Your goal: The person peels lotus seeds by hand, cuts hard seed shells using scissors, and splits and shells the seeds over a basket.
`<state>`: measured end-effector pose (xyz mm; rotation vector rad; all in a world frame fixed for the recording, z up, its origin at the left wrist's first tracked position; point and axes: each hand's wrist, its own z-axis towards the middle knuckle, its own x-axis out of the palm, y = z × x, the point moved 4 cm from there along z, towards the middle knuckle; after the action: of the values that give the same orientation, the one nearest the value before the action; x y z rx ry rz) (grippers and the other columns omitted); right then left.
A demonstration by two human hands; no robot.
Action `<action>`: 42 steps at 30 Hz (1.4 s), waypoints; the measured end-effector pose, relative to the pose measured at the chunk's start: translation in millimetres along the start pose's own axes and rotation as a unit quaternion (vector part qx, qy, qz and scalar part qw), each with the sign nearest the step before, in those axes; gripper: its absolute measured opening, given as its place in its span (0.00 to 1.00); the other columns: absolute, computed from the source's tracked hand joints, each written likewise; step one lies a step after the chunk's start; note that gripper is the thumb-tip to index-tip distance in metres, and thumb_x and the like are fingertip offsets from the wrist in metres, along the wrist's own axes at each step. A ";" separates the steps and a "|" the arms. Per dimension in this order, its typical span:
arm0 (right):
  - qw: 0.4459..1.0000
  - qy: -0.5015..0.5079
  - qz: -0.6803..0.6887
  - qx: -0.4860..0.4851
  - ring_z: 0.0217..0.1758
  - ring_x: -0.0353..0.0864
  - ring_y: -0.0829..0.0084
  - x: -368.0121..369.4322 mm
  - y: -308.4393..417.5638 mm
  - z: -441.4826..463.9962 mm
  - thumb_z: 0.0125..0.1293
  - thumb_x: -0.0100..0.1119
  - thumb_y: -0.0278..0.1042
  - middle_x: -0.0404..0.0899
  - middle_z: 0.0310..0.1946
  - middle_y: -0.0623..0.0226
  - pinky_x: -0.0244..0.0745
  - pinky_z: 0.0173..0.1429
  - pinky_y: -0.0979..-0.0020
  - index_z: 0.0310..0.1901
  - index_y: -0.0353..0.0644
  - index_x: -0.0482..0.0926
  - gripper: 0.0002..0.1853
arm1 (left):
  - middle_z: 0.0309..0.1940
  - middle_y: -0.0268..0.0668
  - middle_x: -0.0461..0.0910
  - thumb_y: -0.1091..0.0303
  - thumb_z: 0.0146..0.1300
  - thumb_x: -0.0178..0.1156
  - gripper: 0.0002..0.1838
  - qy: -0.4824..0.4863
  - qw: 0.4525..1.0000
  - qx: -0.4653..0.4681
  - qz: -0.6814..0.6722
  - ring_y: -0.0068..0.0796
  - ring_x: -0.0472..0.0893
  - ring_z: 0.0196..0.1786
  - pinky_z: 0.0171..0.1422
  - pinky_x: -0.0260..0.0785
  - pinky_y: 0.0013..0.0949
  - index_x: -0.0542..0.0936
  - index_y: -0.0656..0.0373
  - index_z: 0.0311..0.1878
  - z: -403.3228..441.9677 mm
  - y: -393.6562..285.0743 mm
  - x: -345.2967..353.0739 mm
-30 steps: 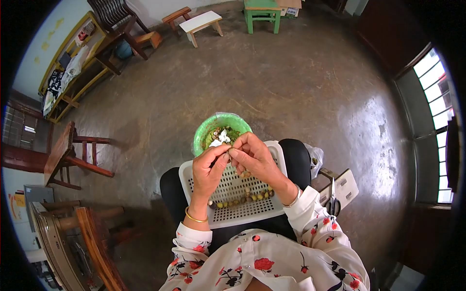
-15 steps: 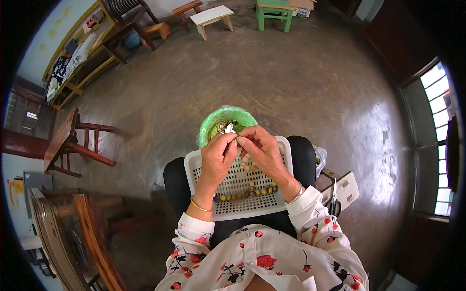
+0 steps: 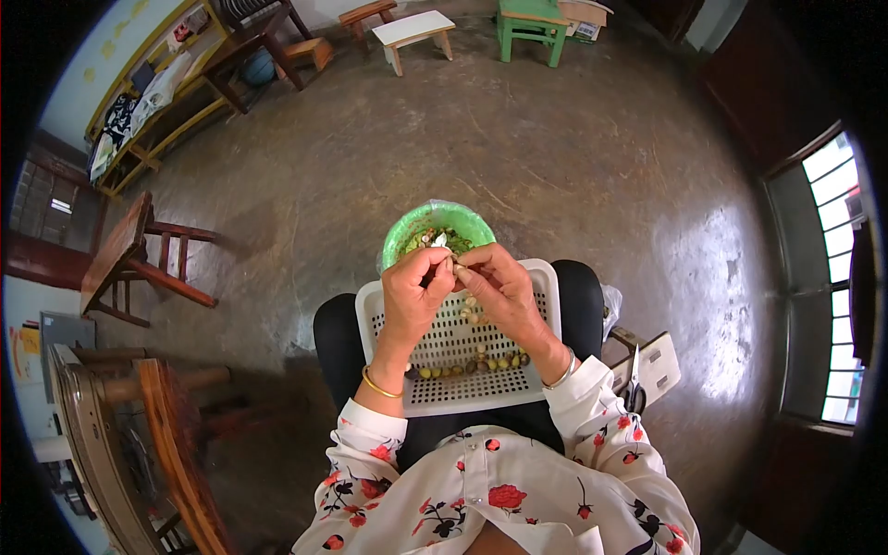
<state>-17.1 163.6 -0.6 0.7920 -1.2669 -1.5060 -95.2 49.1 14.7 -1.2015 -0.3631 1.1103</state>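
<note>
My left hand (image 3: 413, 289) and my right hand (image 3: 502, 289) meet fingertip to fingertip over the far edge of a white perforated basket (image 3: 435, 400) on my lap. Both pinch a small pale round piece (image 3: 456, 268) between them, partly covered by the fingers. In the basket, a row of small yellow-green and brown round pieces (image 3: 462, 369) lies near my side, and a few paler ones (image 3: 472, 313) sit below my right hand. Just beyond the basket stands a green bowl (image 3: 398, 236) holding green and brown scraps and something white (image 3: 440, 240).
Scissors (image 3: 635, 393) lie on a pale stool (image 3: 659, 368) to my right, beside a plastic bag (image 3: 610, 308). A wooden chair (image 3: 139, 259) stands at left. Farther off are a white stool (image 3: 413, 28) and a green stool (image 3: 532, 23).
The view has shifted, so the room's furniture sits differently in the frame. My hands stay together, and the pale piece between the fingertips now shows more.
</note>
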 end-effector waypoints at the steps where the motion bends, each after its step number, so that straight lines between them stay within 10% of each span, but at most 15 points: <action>1: 0.999 -0.006 0.041 0.026 0.34 0.78 0.79 -0.5 -0.6 0.4 0.66 0.52 0.24 0.77 0.33 0.68 0.75 0.39 0.78 0.40 0.34 0.71 0.04 | 0.26 0.36 0.78 0.69 0.59 0.60 0.09 0.000 1.000 0.000 0.000 0.20 0.74 0.28 0.33 0.67 0.25 0.78 0.66 0.37 0.1 -0.8 0.0; 17: 0.977 0.005 0.185 0.106 0.37 0.76 0.79 -11.2 -6.0 3.9 0.66 0.53 0.26 0.77 0.38 0.68 0.75 0.45 0.75 0.47 0.37 0.74 0.09 | 0.24 0.41 0.76 0.76 0.59 0.59 0.03 -0.143 0.957 0.037 0.249 0.27 0.74 0.24 0.30 0.67 0.28 0.79 0.64 0.36 20.9 10.2 -18.2; 28: 0.964 -0.046 0.224 0.139 0.36 0.77 0.79 -13.7 -6.4 5.6 0.64 0.57 0.28 0.76 0.36 0.68 0.77 0.42 0.75 0.45 0.36 0.71 0.10 | 0.24 0.32 0.74 0.75 0.58 0.59 0.14 0.124 0.992 -0.008 -0.029 0.19 0.71 0.24 0.29 0.63 0.24 0.78 0.63 0.48 8.1 -12.4 5.7; 42: 0.954 0.014 0.247 0.166 0.34 0.78 0.79 -11.0 -2.2 5.7 0.60 0.62 0.27 0.78 0.32 0.67 0.76 0.38 0.77 0.41 0.37 0.72 0.11 | 0.27 0.33 0.77 0.69 0.58 0.59 0.14 0.116 0.991 0.027 -0.066 0.20 0.73 0.26 0.31 0.66 0.24 0.79 0.62 0.47 1.4 -8.7 5.0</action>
<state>-19.5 175.8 -2.5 0.6376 -1.5812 -0.8899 -89.7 54.5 21.3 -1.2265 -0.2287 0.8502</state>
